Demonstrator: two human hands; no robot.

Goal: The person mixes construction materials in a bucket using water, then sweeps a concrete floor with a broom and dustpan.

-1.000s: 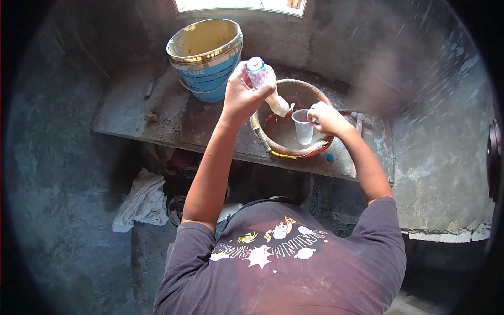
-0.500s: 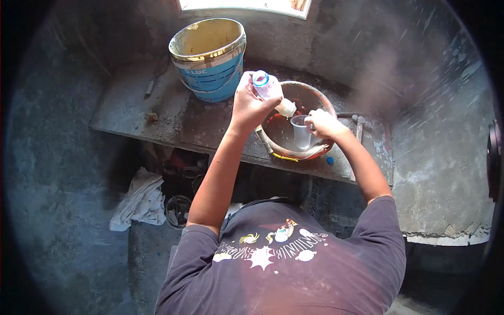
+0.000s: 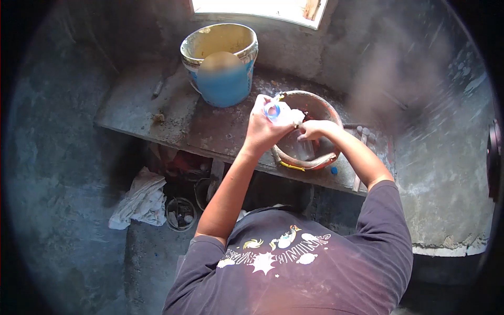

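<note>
My left hand (image 3: 258, 128) is wrapped around a clear plastic bottle (image 3: 283, 113), tilted so its blue-ringed mouth faces up toward me. A whitish lump (image 3: 297, 116) shows at the bottle's far end, right above my right hand. Fingers bent, my right hand (image 3: 317, 129) grips a clear plastic cup (image 3: 302, 149) low inside the round bucket (image 3: 332, 110). Much of the cup blends with the bucket's dark inside. Both hands are over this bucket, which has a worn reddish rim and a yellow piece on its near edge.
A large blue bucket (image 3: 223, 84) stands at the back left of the concrete slab (image 3: 168, 113). A hammer (image 3: 361, 152) and a small blue cap (image 3: 334, 170) lie right of the round bucket. Below are a white cloth (image 3: 139, 202) and a small container of debris (image 3: 180, 214).
My left hand has lowered the bottle toward the bucket. The cup has gone deeper into the bucket with my right hand. The whole view has shifted slightly.
</note>
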